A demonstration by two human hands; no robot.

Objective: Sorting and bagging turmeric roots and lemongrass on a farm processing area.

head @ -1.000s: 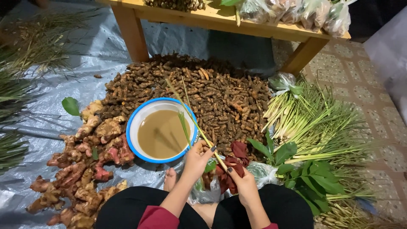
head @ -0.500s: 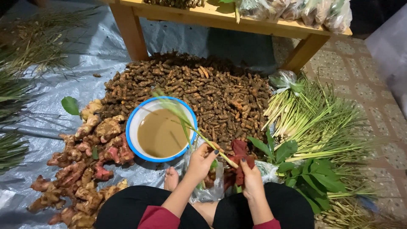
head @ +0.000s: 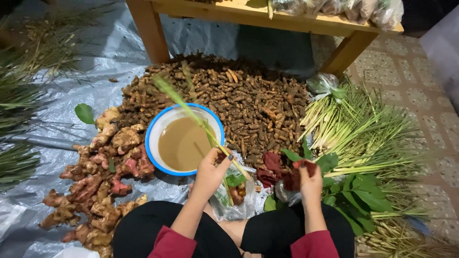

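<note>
My left hand [head: 210, 173] grips a long lemongrass stalk [head: 191, 114] that slants up and left over a white bowl with a blue rim [head: 154, 129] holding brown muddy water. My right hand [head: 310, 181] rests to the right on a dark red cloth or root pieces [head: 275, 169], fingers closed on it. Both sleeves are dark red; I sit cross-legged in black trousers. A clear plastic bag [head: 234, 198] with leaves lies between my hands.
A big heap of brown turmeric roots [head: 248, 102] lies behind the bowl. Pink-brown galangal roots [head: 98, 177] are at left, bundled lemongrass [head: 363, 129] and green leaves [head: 363, 191] at right. A wooden table [head: 267, 16] stands beyond. Grey tarpaulin [head: 95, 62] covers the floor.
The lemongrass stalk has swung from pointing right of the bowl to slanting up-left over it. My right hand has let go of the stalk and moved right onto the red pieces.
</note>
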